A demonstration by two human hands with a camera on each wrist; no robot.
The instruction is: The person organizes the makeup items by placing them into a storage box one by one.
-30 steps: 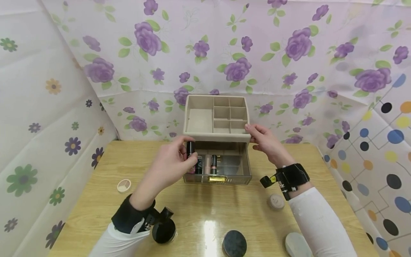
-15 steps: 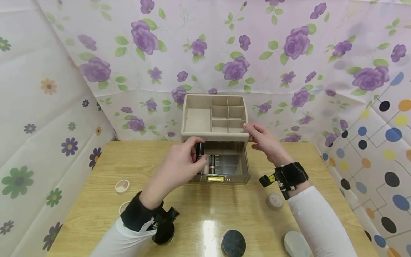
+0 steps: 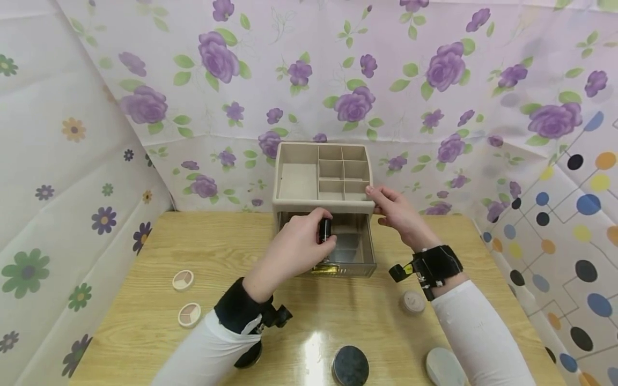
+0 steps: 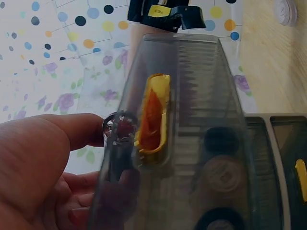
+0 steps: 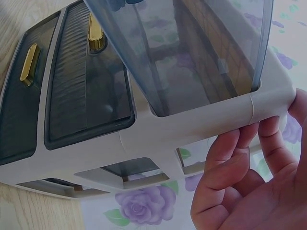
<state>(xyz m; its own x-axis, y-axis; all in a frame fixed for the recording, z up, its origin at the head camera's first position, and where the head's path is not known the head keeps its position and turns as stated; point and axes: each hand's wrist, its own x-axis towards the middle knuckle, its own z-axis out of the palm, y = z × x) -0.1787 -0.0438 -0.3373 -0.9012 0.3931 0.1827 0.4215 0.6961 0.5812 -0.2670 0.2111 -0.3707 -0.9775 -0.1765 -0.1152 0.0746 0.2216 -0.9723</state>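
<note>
A cream makeup organizer (image 3: 322, 204) stands against the back cloth, its clear top drawer (image 3: 363, 266) pulled out. My left hand (image 3: 295, 244) pinches a black lipstick tube (image 3: 324, 229) upright between thumb and fingers, inside the drawer near its gold handle (image 3: 324, 269). In the left wrist view the tube's shiny round end (image 4: 120, 127) shows behind the drawer front, and other round tube ends (image 4: 224, 173) stand beside it. From above, my left hand covers those other tubes. My right hand (image 3: 399, 215) grips the organizer's right front corner, thumb on the top rim, fingers against the side.
Two round three-colour palettes (image 3: 189, 314) lie at the left on the wooden table (image 3: 212, 241). Near the front are a dark round compact (image 3: 351, 365), a pale compact (image 3: 445, 366) and a small jar (image 3: 413, 303). Two lower drawers (image 5: 91, 76) are closed.
My left hand has moved right along the drawer with the lipstick, from its left end to the middle. The forearm's shift uncovers a second palette. My right hand keeps its place.
</note>
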